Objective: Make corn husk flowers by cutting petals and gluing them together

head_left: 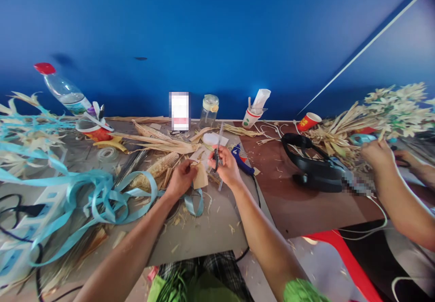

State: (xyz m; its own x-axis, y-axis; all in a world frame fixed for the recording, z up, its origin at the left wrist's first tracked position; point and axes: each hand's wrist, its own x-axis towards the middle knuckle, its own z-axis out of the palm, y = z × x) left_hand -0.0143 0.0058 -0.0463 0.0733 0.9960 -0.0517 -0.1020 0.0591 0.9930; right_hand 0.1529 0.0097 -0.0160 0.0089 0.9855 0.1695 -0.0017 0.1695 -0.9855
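Observation:
My left hand [181, 178] pinches a pale, flat piece of corn husk [200, 178] that hangs below its fingertips. Close beside it, my right hand [228, 165] grips a pair of scissors [219, 141], their blades pointing up and away from me. Whether the blades are apart is too small to tell. To the right of that hand lies a blue hot glue gun [242, 160] with a black cord. Left of my left hand are a dried corn cob [163, 165] and a spread of dry husks [159, 140]. A loop of light blue ribbon [195, 203] sits under the husk piece.
Tangled blue ribbon [102, 198] and a white power strip [41, 229] cover the left side. Along the back stand a tilted water bottle [66, 89], a lidded jar [209, 112] and a paper cup [252, 118]. At right, a co-worker's hand [377, 157] is near black headgear [316, 170].

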